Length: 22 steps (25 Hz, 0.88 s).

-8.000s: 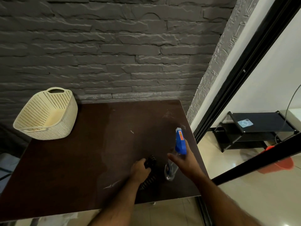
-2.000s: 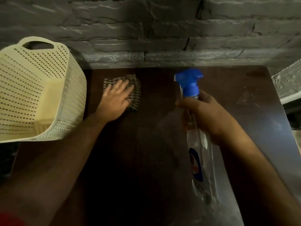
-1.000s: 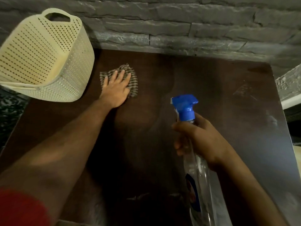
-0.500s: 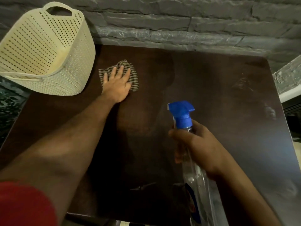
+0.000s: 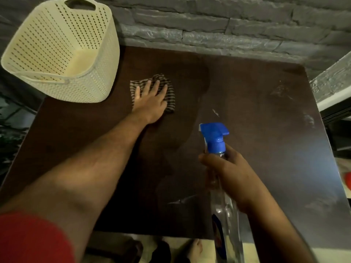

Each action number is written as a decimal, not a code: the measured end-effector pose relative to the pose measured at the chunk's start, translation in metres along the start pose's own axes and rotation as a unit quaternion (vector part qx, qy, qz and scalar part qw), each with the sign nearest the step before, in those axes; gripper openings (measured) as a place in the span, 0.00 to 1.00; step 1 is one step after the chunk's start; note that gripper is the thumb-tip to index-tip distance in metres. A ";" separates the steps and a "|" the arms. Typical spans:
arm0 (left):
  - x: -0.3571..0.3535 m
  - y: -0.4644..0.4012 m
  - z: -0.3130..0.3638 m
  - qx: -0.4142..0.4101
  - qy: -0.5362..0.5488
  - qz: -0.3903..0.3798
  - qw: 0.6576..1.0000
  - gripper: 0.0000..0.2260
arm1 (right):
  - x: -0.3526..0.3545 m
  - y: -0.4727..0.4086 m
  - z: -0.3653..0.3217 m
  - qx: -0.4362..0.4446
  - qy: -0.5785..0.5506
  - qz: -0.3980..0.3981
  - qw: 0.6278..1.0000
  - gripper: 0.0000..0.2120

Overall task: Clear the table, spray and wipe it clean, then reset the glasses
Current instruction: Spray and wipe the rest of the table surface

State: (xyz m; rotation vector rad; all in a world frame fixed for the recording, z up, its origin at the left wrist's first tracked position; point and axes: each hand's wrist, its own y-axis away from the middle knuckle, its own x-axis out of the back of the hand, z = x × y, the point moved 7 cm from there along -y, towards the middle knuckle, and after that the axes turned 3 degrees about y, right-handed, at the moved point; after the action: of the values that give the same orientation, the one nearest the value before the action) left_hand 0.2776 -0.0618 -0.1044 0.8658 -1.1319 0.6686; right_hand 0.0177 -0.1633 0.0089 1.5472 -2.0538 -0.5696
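cream basket (image 5: 62, 52) with little holes sits at the far left corner of the dark brown desk (image 5: 266, 114), hanging a bit over the edge, looks tipped toward the camera. just right of it the left hand (image 5: 152, 100) is pressed flat on a striped cloth (image 5: 169, 92), fingers spread, so the grip there is apart, palm down on the fabric, not clutching it. red sleeve (image 5: 32, 240) low in the left corner. further right the right hand (image 5: 229, 173) is up above the desk with its grip clamped round the neck of a clear spray bottle (image 5: 224, 209), blue nozzle (image 5: 214, 135) pointing left. grey brick wall (image 5: 209, 25) behind the desk.
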 end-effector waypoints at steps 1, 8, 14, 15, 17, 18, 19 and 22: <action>-0.007 0.011 0.022 -0.036 -0.007 -0.005 0.999 0.26 | -0.001 0.003 0.002 -0.005 0.000 0.004 1.000 0.09; -0.023 0.093 -0.040 -0.070 -0.040 0.013 0.997 0.26 | 0.003 0.045 0.025 -0.025 0.015 -0.040 0.999 0.10; -0.028 0.084 0.043 -0.068 -0.023 -0.006 0.997 0.25 | 0.010 0.068 0.048 -0.004 0.052 -0.040 0.998 0.11; -0.041 0.119 0.051 -0.128 -0.032 -0.006 0.991 0.26 | 0.011 0.074 0.051 -0.002 0.053 -0.046 0.998 0.10; -0.050 0.169 0.028 -0.156 -0.030 0.005 0.987 0.27 | 0.011 0.085 0.058 -0.010 0.040 -0.068 0.997 0.09; -0.047 0.171 0.004 -0.115 -0.021 0.013 0.993 0.27 | 0.012 0.091 0.061 -0.016 0.034 -0.078 0.996 0.09; -0.042 0.165 -0.019 -0.047 -0.014 0.020 0.999 0.26 | 0.014 0.096 0.062 -0.013 0.035 -0.083 0.996 0.09; -0.034 0.139 -0.041 0.101 0.021 0.006 0.995 0.25 | 0.021 0.103 0.058 0.027 0.064 -0.086 0.994 0.09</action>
State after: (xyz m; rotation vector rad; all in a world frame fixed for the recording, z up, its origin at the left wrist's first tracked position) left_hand 0.1736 0.0443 -0.1101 1.0118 -1.0451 0.8172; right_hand -0.1005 -0.1542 0.0280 1.7569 -1.8661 -0.4675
